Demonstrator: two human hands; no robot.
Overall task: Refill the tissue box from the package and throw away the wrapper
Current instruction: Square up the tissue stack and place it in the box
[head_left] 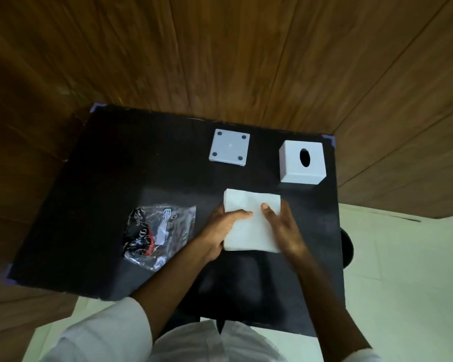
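A white stack of tissues [251, 226] lies near the middle of the black table [89, 194], held from both sides. My left hand [221, 227] grips its left edge with the thumb on top. My right hand [285, 228] grips its right edge, thumb also on top. The white tissue box cover [302, 163] with an oval hole stands at the back right. Its flat base [229, 148] lies upside down to the left of it, four dark feet showing. The empty clear plastic wrapper [158, 235] with black and red print lies crumpled left of my hands.
Wood-panelled walls close off the far side and left of the table. A pale tiled floor shows at the right and bottom. A dark round object [347, 246] sticks out past the table's right edge.
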